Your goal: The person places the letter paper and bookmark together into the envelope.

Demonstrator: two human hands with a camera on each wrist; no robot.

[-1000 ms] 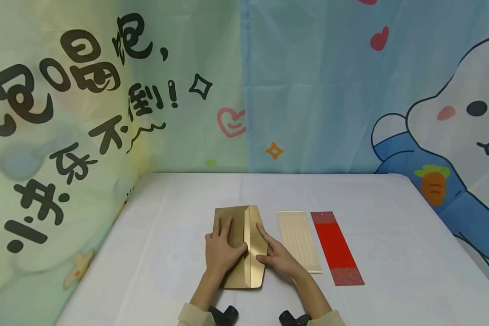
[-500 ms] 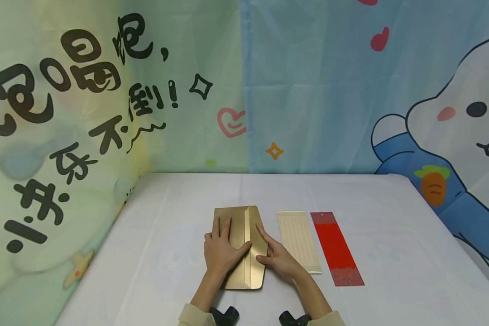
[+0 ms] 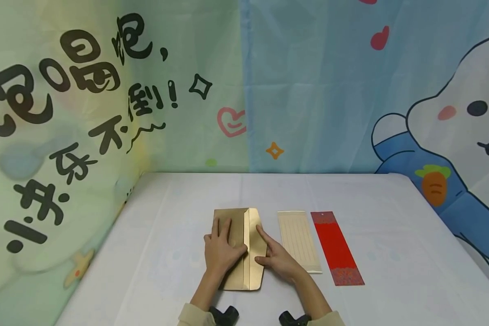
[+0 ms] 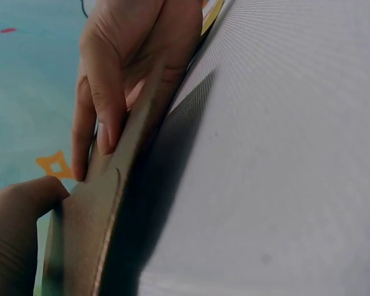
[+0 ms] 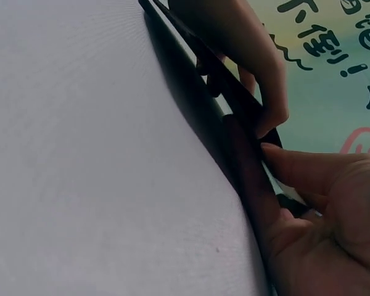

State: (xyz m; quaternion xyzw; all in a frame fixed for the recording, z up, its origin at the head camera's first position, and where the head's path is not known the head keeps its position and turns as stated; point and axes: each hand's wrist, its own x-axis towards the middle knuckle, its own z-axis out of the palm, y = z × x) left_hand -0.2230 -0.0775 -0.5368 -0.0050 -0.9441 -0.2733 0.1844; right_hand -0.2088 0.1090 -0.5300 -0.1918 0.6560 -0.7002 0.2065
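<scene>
A gold envelope (image 3: 235,277) lies lengthwise on the white table in the head view, its long flap (image 3: 254,235) on the right side. My left hand (image 3: 222,253) rests on the envelope's left part with straight, spread fingers, and its thumb touches the crease beside the flap. At the flap's outer edge my right hand (image 3: 282,260) pinches the envelope between thumb and fingers. In the right wrist view the right thumb (image 5: 308,168) lies over the edge and the other fingers are mostly hidden. The envelope's near edge (image 4: 111,240) stands a little off the tabletop in the left wrist view.
Right of the envelope lie a pale cream ribbed strip (image 3: 299,242) and a red strip (image 3: 337,249) with patterned ends. The white table (image 3: 167,235) ends at a printed curtain (image 3: 309,90). Dark wrist-worn devices (image 3: 225,315) show below the hands.
The envelope has shifted slightly toward me, with the right hand still at its edge. My left thumb slid right over the flap, then back to the crease. Both strips are unmoved.
</scene>
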